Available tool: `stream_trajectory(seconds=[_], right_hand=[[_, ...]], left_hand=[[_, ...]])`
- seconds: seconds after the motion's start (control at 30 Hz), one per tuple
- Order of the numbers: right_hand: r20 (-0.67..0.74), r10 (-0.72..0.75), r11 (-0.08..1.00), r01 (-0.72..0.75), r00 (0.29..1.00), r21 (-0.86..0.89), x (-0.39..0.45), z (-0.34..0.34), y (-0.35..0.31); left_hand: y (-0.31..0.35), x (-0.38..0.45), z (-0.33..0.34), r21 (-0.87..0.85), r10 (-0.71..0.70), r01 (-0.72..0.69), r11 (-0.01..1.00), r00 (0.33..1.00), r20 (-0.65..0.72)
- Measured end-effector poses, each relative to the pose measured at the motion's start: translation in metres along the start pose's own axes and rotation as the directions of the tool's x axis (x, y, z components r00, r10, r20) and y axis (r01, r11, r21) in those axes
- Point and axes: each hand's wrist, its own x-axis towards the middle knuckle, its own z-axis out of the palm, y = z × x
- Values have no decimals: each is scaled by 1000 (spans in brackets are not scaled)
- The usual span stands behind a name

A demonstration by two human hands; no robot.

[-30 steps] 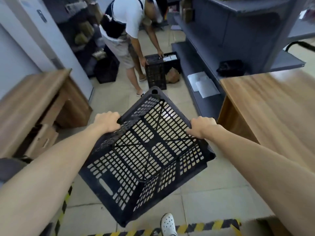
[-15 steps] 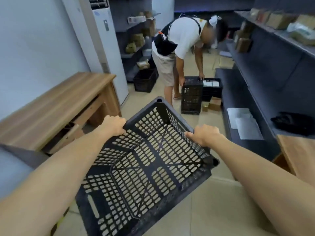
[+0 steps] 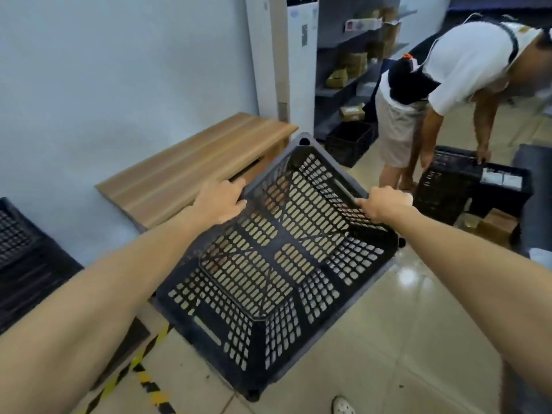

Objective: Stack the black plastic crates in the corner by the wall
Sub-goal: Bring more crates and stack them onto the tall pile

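I carry an empty black perforated plastic crate [image 3: 277, 264] in the air in front of me, its open side facing up toward me. My left hand [image 3: 221, 201] grips its far-left rim and my right hand [image 3: 383, 203] grips its far-right rim. Another black crate [image 3: 21, 258] stands by the wall at the left edge. Further black crates sit on the floor: one [image 3: 351, 141] under the shelving and two [image 3: 448, 186] by the other person.
A low wooden bench [image 3: 191, 168] runs along the pale wall [image 3: 119, 85] to my left. A white floor-standing unit [image 3: 295, 61] and grey shelves with boxes stand behind it. A person in a white shirt [image 3: 433, 94] bends over the crates at right. Yellow-black tape [image 3: 140, 372] marks the floor.
The view has swung left toward the wall; the bench is nearer and a crate by the wall has come into sight. Both hands keep their grip on the carried crate.
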Motion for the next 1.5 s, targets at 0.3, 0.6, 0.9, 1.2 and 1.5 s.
stream_trajectory(seconds=[0.3, 0.6, 0.9, 1.2, 1.5], right_hand=[[347, 49, 812, -239, 937, 533, 89, 49, -50], [564, -283, 414, -431, 776, 802, 116, 92, -192], [307, -617, 472, 29, 725, 881, 148, 41, -410], [294, -763, 437, 125, 576, 891, 133, 10, -627], [95, -881, 309, 411, 463, 858, 115, -12, -806]], left_hand=[[-25, 83, -50, 186, -124, 152, 971, 980, -155], [-122, 40, -75, 206, -520, 535, 820, 845, -125], [-263, -111, -34, 248, -837, 839, 484, 527, -147], [-405, -198, -24, 260, -951, 923, 282, 306, -55], [-519, -261, -11, 282, -983, 955, 92, 132, -127]])
